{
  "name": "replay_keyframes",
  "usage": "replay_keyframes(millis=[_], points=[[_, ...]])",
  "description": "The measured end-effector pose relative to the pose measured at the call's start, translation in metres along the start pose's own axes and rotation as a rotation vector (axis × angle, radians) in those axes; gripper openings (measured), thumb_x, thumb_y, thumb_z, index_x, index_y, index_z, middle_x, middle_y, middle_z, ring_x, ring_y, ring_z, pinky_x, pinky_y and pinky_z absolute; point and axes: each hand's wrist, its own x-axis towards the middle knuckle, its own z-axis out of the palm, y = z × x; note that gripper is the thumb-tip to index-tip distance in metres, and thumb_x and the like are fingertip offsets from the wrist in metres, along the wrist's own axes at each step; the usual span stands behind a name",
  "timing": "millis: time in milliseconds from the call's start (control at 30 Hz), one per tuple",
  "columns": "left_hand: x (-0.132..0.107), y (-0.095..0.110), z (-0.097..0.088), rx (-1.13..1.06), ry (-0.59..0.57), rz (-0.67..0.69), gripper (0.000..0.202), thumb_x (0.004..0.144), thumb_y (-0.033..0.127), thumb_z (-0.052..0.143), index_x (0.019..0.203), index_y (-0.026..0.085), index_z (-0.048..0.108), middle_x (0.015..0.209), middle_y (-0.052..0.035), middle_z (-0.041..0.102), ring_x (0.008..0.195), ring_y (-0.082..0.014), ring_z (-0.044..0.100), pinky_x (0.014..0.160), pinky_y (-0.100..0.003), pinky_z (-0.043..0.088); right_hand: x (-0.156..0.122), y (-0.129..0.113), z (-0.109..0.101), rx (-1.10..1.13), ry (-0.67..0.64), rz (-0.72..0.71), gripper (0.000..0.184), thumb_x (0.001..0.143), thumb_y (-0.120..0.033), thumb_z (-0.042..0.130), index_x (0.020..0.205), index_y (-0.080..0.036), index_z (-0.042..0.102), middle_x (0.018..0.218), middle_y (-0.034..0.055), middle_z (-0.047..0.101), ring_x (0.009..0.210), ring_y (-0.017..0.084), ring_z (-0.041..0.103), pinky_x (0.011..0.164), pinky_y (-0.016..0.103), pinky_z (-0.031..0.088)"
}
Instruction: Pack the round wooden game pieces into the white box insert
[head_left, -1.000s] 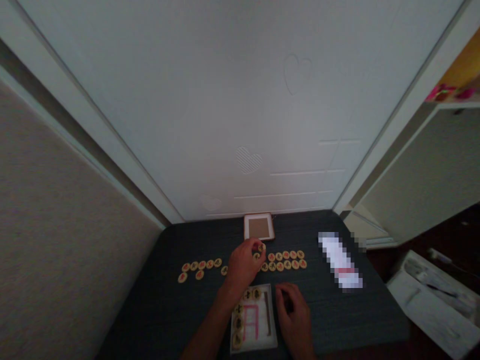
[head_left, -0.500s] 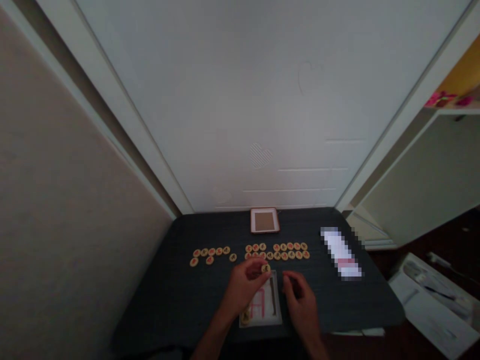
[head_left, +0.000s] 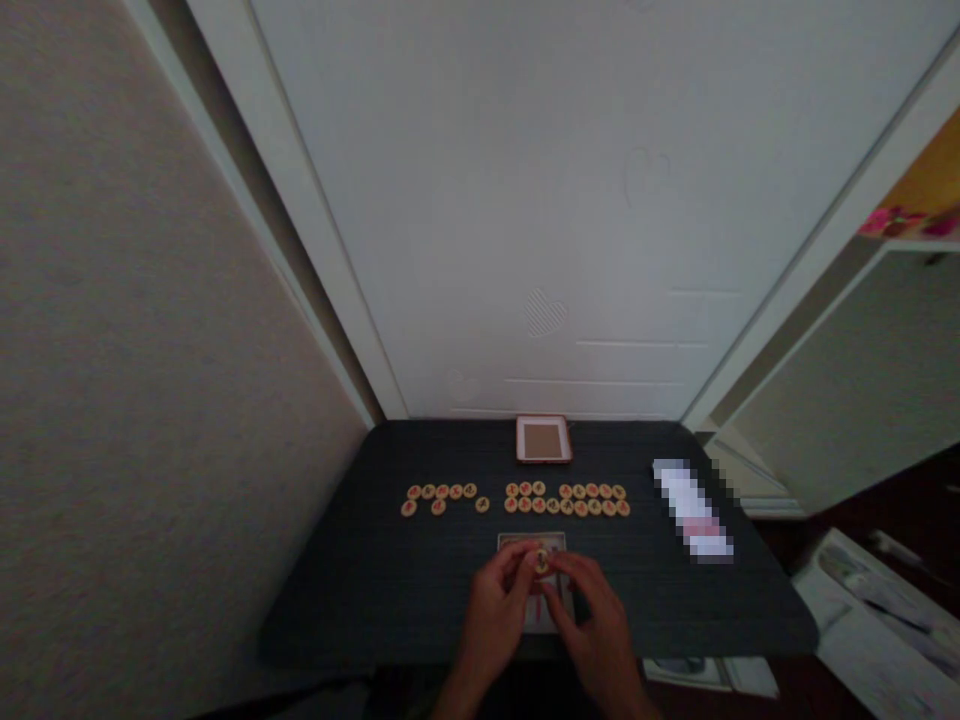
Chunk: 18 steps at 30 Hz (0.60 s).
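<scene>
Both my hands meet over a small white tray (head_left: 531,542) at the near middle of the dark table (head_left: 375,590). My left hand (head_left: 495,605) and my right hand (head_left: 592,610) pinch one round wooden game piece (head_left: 541,560) between their fingertips. Further back lie rows of like pieces, a short row at the left (head_left: 442,495) and a longer double row at the right (head_left: 570,498). The tray's contents are mostly hidden by my hands.
A square brown-framed lid or box (head_left: 543,440) stands at the table's far edge against the white door. A blurred white object (head_left: 694,510) lies at the right. Right of the table a white box (head_left: 885,600) sits on the floor.
My left hand pulled back from the rows with a piece and came over the tray. My right hand rose to meet it. The camera view shifted left.
</scene>
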Motion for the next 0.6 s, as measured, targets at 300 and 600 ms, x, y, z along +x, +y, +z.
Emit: replay_keyframes(millis=[300, 600], points=[[-0.014, -0.016, -0.009, -0.062, -0.067, -0.014, 0.044, 0.081, 0.054, 0.073, 0.110, 0.021, 0.077, 0.120, -0.0132, 0.075, 0.111, -0.0314, 0.071, 0.096, -0.043, 0.058, -0.004, 0.006, 0.001, -0.030, -0.066, -0.056, 0.028, 0.094, -0.031, 0.066, 0.121, -0.034, 0.072, 0.113, 0.0049, 0.077, 0.104, 0.025, 0.073, 0.092, 0.038, 0.061], [-0.023, -0.004, -0.008, -0.066, -0.054, -0.025, 0.035, 0.082, 0.045, 0.075, 0.105, 0.019, 0.075, 0.113, -0.0133, 0.078, 0.101, -0.0295, 0.075, 0.090, -0.040, 0.060, -0.015, 0.001, 0.005, 0.114, -0.108, 0.187, 0.029, 0.095, -0.039, 0.065, 0.121, -0.030, 0.073, 0.121, 0.0057, 0.075, 0.110, 0.025, 0.072, 0.098, 0.035, 0.058]])
